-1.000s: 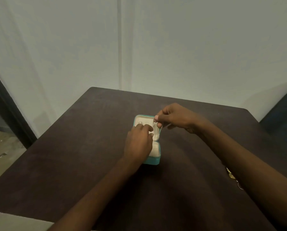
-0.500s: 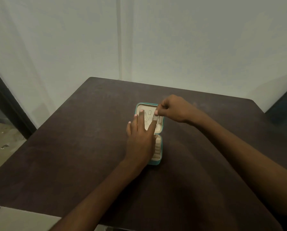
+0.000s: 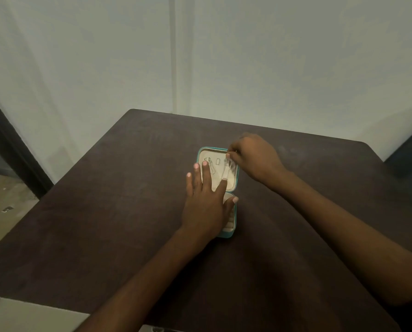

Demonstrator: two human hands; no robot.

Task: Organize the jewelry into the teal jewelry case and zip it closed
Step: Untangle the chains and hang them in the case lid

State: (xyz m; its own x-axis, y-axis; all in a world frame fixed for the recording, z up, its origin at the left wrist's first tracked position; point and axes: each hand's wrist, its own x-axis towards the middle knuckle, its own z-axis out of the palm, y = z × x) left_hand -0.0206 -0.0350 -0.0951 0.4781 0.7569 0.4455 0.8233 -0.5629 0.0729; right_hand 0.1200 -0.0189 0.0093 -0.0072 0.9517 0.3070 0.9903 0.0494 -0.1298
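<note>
Dark table point(image 3: 128, 212) holds open teal case point(image 3: 233, 232); left hand point(image 3: 206, 204) flat inside.

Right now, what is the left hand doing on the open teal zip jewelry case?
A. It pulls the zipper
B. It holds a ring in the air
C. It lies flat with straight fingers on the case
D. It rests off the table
C: the left hand lies flat, fingers spread straight, across the open teal zip jewelry case.

Dark brown table point(image 3: 128, 212), pale walls point(image 3: 80, 56), tan floor point(image 3: 4, 212), dim light
</note>
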